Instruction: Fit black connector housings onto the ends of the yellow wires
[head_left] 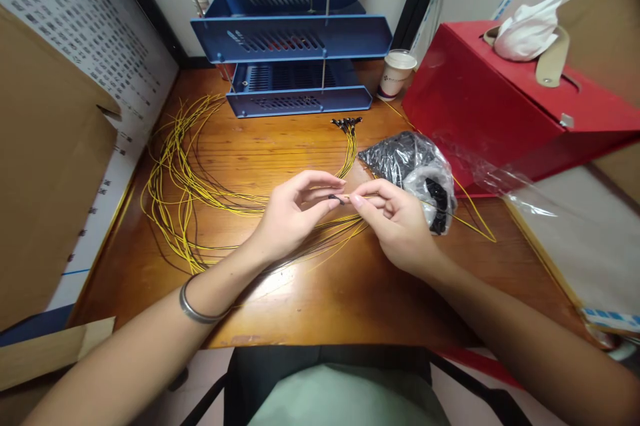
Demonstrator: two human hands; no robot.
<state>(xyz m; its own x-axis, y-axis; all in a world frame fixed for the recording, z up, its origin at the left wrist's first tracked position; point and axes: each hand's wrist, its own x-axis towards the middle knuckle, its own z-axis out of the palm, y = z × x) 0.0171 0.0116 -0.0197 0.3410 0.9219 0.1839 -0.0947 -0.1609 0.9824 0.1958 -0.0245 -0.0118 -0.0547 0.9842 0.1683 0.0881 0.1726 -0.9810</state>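
My left hand [295, 213] pinches a small black sleeve piece [336, 199] between thumb and fingertips above the wooden desk [320, 293]. My right hand [395, 216] pinches the end of a thin yellow wire [475, 225], its tip meeting the black piece. The wire trails off to the right past my hand. A loose bundle of yellow wires [180, 193] lies in loops to the left. Another group of wires with black ends [347, 139] lies just behind my hands.
A clear plastic bag of small black parts [415, 166] sits right of my hands. A blue stacked paper tray [295, 53] and a paper cup [396, 74] stand at the back. A red box [500, 106] with tissue is at the right, cardboard [45, 166] at the left.
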